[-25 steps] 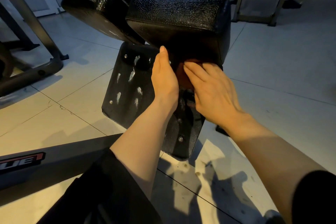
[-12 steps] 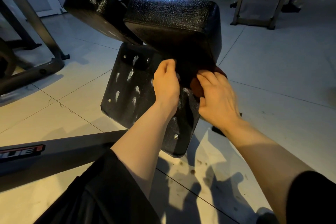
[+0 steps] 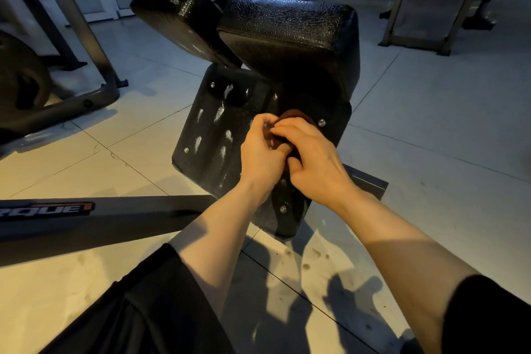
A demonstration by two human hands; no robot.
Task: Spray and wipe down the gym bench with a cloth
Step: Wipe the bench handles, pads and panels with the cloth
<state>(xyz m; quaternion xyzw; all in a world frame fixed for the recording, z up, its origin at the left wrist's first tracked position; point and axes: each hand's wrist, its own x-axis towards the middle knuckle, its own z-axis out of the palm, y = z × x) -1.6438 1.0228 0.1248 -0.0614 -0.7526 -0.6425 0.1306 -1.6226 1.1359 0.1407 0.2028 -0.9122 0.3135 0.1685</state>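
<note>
Both hands, left hand [image 3: 263,152] and right hand [image 3: 311,158], around cloth [image 3: 293,119] on bench [image 3: 287,46].

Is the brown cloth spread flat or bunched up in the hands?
Bunched up: only small brown lumps of the cloth show between the curled left hand and right hand.
</note>
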